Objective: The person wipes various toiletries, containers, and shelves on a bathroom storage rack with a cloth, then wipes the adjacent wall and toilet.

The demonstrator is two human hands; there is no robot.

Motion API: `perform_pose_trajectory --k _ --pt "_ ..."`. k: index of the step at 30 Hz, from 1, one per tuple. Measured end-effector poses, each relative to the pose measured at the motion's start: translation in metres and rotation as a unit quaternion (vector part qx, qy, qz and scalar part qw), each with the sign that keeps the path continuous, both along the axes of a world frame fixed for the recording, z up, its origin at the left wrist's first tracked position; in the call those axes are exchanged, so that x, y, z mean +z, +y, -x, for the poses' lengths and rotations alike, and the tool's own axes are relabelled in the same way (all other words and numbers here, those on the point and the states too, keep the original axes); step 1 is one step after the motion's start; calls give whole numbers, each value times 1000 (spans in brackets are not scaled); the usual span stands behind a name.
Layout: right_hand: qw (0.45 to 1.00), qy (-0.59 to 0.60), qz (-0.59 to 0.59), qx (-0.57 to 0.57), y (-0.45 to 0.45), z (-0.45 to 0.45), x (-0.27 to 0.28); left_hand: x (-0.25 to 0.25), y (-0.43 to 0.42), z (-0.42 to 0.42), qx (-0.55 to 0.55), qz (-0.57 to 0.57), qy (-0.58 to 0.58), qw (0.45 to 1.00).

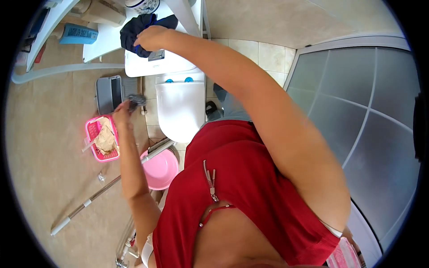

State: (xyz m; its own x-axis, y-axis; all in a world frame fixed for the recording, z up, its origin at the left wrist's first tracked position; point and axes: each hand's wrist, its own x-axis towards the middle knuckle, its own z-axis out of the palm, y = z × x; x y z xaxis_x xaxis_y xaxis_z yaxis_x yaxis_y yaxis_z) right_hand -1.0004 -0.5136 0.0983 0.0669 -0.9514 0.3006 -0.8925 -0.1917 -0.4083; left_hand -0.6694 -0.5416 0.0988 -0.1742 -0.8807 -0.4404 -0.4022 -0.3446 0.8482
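Note:
My right hand [153,38] reaches over the toilet and is closed on a dark navy cloth [134,33], bunched up above the white cistern [138,65]. My left hand [121,114] is closed on a dark grey crumpled thing [136,102], slightly blurred, whose kind I cannot make out. It hangs beside a grey box [105,95] with a dark opening on the wall. Just below that hand is a pink basket [89,130] with beige crumpled material [105,137] inside. The white toilet [181,107] has its lid down.
A white shelf rack [105,44] stands over the cistern, with a blue packet [78,34] and a patterned pot [143,5] on it. A pink basin [161,169] sits below a metal rail [89,202]. Frosted glass panels [353,102] line the right side.

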Motion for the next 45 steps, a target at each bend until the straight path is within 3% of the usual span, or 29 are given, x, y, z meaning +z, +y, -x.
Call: perform_pose_trajectory --k 1,3,6,7,9,10,14,17,18,19,22,24,27,30,33,34,35,36,38,41,45 --pt "1000 -2 -23 -5 2 -3 3 -16 9 4 -9 -14 -82 996" --pt "998 -1 -68 -16 7 -5 15 -57 39 12 -21 -45 -52 997" --pt "970 66 -226 -58 6 -21 35 -71 103 67 -30 -135 -41 990" --pt "982 88 -154 -70 7 -24 27 -73 122 91 -28 -142 -49 988" --pt "983 76 -124 -108 -1 -35 4 -108 141 117 -86 -212 -6 973" --pt "985 65 -78 -136 -17 -44 -34 -103 158 144 -48 -221 -5 974" --pt "985 83 -48 -140 -9 -58 -38 -137 199 225 -15 -250 43 967" --pt "976 -120 -111 -144 -12 -57 -29 -172 197 267 15 -268 72 961" --pt "962 -183 -159 -125 4 -46 -1 -183 192 279 33 -278 78 957" --pt "966 -193 -142 -97 8 -43 -1 -184 187 293 65 -296 79 950" --pt "988 49 -105 -106 14 -46 -2 -163 182 327 151 -359 81 917" --pt "987 85 -116 -76 9 -44 -7 -142 185 334 153 -400 83 900" --pt "988 88 -90 -84 1 -52 -21 -99 208 304 96 -390 63 914" --pt "979 136 -128 -82 -3 -52 -23 -115 229 242 86 -352 95 927" --pt "990 73 -114 -50 6 -42 -13 -163 228 147 183 -289 130 931" --pt "995 19 -77 -56 11 -40 -16 -167 225 118 243 -274 -10 930" --pt "990 98 -90 -38 11 -39 -18 -168 224 91 279 -269 -20 922" --pt "979 178 -100 -20 9 -40 -21 -166 221 67 315 -265 -29 911" --pt "994 9 -6 -106 -1 -44 -52 -157 215 28 352 -249 -27 902" --pt "997 59 -57 -11 19 -20 -16 -138 201 -9 380 -193 2 904" --pt "996 92 9 -6 52 -3 20 -121 157 -28 401 -138 62 903"
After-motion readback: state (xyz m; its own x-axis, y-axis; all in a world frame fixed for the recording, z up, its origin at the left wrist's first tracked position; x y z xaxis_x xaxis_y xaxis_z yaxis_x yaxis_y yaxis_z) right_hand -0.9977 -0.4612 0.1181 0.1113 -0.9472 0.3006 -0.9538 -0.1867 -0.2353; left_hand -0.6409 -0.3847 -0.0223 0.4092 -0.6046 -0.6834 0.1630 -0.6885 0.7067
